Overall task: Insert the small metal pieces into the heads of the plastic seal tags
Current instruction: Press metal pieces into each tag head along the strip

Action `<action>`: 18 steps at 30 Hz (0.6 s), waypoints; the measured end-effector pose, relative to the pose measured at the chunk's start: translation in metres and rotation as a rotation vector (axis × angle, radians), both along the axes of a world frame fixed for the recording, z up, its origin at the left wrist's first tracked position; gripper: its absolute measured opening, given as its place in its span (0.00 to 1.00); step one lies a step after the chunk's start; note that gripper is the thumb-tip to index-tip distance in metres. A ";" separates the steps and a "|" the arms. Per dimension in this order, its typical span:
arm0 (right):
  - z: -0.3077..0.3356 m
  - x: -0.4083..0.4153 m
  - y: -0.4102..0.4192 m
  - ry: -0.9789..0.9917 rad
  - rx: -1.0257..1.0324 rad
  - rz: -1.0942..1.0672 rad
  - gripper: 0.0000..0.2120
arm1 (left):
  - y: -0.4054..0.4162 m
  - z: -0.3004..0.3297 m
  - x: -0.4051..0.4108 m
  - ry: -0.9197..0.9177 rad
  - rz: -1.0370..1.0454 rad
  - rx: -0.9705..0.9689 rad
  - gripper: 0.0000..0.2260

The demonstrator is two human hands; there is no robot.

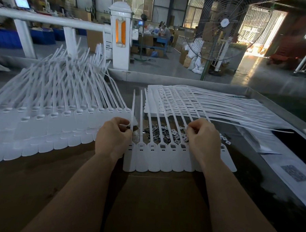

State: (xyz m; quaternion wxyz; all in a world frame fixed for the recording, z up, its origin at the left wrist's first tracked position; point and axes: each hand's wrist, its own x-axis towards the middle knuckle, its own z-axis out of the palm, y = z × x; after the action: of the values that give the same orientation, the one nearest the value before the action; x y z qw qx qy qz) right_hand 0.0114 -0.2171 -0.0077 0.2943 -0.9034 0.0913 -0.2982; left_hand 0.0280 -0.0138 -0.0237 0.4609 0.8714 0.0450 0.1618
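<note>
Along the counter's (39, 180) left edge, a fanned heap of white seal tags (48, 110) lies with tails rearing upward. At centre, a joined strip of tags (155, 156) lies flat, its head slots facing up, a pile of small metal pieces (162, 133) just behind it. The left hand (113, 136), fingers curled, pinches the leftmost tail near its head; the right hand (203, 138), also curled, works at the strip's right end, though what it holds is hidden. A skewed piece could jam in a slot. A stack of flat tags (202, 104) lies toward the far right corner.
</note>
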 end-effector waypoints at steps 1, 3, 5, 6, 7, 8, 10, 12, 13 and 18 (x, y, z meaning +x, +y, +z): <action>0.001 -0.001 0.001 -0.026 0.007 0.014 0.05 | 0.000 0.000 0.000 -0.001 -0.002 -0.002 0.13; 0.002 -0.002 0.003 -0.065 0.040 0.067 0.04 | 0.000 0.000 -0.001 0.001 -0.004 -0.005 0.12; 0.004 -0.002 0.005 -0.069 0.102 0.128 0.03 | 0.000 -0.001 0.000 0.004 -0.003 -0.008 0.12; 0.005 -0.002 0.005 -0.055 0.149 0.159 0.04 | 0.000 -0.001 0.000 0.005 -0.003 -0.009 0.12; 0.006 -0.002 0.005 -0.030 0.211 0.192 0.04 | -0.001 -0.001 0.000 0.005 -0.003 -0.009 0.12; 0.007 -0.002 0.006 0.003 0.276 0.227 0.04 | -0.001 -0.001 0.001 0.003 -0.003 -0.009 0.12; 0.008 -0.004 0.007 0.074 0.364 0.292 0.05 | -0.001 -0.002 0.001 0.001 -0.003 -0.005 0.12; 0.008 -0.006 0.008 0.136 0.402 0.336 0.06 | -0.001 -0.002 0.001 0.002 0.000 -0.004 0.12; 0.009 -0.007 0.008 0.157 0.406 0.348 0.06 | 0.000 -0.003 0.001 0.000 0.002 -0.005 0.12; 0.012 -0.011 0.011 0.194 0.419 0.454 0.10 | 0.001 -0.003 0.002 -0.003 0.000 -0.011 0.12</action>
State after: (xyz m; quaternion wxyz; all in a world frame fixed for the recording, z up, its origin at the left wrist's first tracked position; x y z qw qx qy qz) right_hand 0.0001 -0.2062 0.0046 0.5228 -0.8447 -0.0257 -0.1119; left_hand 0.0296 -0.0128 -0.0265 0.4659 0.8685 0.0454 0.1630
